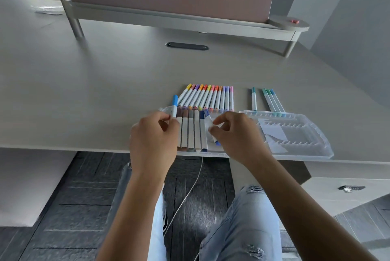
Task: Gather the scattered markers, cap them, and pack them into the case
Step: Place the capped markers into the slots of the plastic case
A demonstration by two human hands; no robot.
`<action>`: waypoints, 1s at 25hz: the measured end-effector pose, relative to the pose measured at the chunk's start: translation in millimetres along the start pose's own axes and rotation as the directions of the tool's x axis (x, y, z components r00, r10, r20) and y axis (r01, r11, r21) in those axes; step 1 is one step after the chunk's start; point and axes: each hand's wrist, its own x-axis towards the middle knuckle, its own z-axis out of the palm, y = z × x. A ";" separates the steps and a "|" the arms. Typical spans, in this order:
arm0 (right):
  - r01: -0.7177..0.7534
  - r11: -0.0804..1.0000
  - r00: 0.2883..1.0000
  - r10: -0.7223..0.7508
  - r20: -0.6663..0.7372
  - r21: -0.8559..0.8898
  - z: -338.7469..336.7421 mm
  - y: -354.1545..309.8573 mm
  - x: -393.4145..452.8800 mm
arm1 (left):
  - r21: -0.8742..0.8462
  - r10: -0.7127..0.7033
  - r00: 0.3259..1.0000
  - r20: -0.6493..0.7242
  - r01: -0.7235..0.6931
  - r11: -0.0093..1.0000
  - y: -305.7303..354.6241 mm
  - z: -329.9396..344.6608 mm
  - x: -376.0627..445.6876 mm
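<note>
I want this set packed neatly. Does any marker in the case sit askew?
Yes. The dark blue marker under the right hand lies slanted across the case, while the brown and grey markers beside it lie parallel. The left hand holds a light blue marker upright.

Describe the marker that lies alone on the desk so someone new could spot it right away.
Start at the clear plastic lid at the desk's near right edge. Just beyond its far rim lie four teal and green capped markers. The lone marker lies left of the other three, with a bare gap between, while those three lie bunched together.
</note>
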 end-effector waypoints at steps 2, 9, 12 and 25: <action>0.014 0.999 1.000 -0.015 -0.026 -0.036 2.9 -3.2 -3.6 | -0.013 0.001 1.000 -0.002 -0.001 1.000 -2.3 -4.6 0.1; 0.025 0.993 0.999 -0.029 -0.034 -0.114 9.2 -10.2 -8.5 | -0.070 0.007 1.000 0.011 -0.007 0.998 -3.3 -8.9 -2.6; 0.006 0.985 0.998 -0.016 -0.053 -0.170 9.2 -10.8 -9.4 | -0.082 0.018 0.999 0.032 -0.015 0.997 -3.4 -9.5 -4.8; 0.069 0.987 0.997 -0.073 -0.028 -0.146 2.2 -3.5 -7.6 | -0.088 0.043 0.994 0.096 -0.035 0.996 2.5 5.0 -12.3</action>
